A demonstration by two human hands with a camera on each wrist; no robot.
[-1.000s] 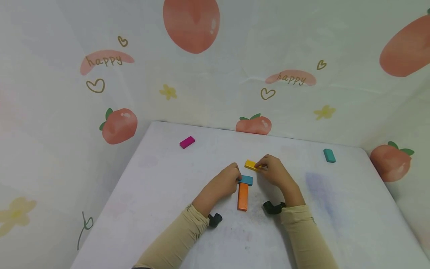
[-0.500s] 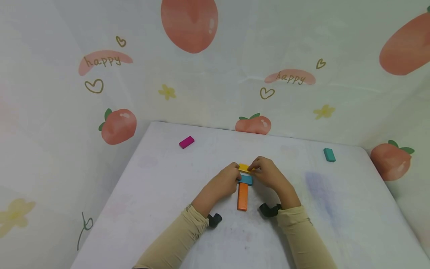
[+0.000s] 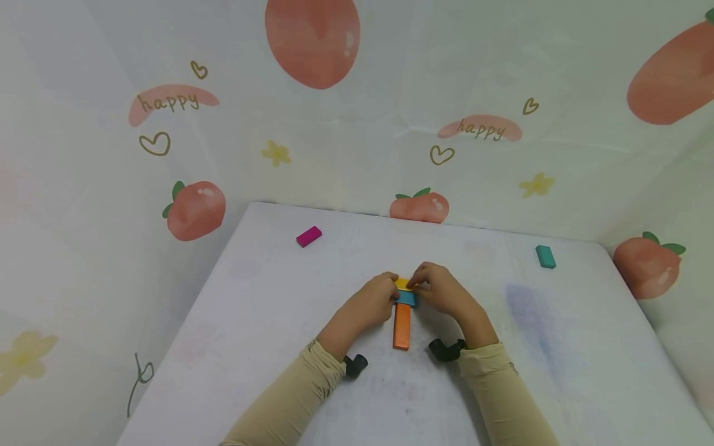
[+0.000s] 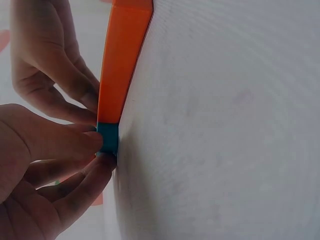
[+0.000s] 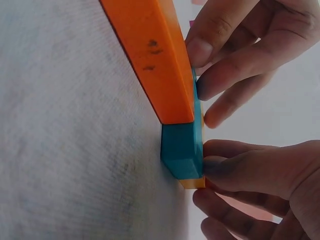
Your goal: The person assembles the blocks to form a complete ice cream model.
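The left hand [image 3: 379, 298] pinches the left end of a smooth blue rectangular block [image 3: 406, 298], while the right hand [image 3: 443, 291] pinches the right end of a glossy yellow rectangular block [image 3: 403, 284]. The blue block lies crosswise on the white, finely textured tabletop [image 3: 245, 347], with the yellow one along its far side. A long, sharp-edged orange block [image 3: 401, 327], darkly smudged on one face, butts against its near side. A magenta block [image 3: 309, 236] and a teal block [image 3: 546, 257] lie well apart.
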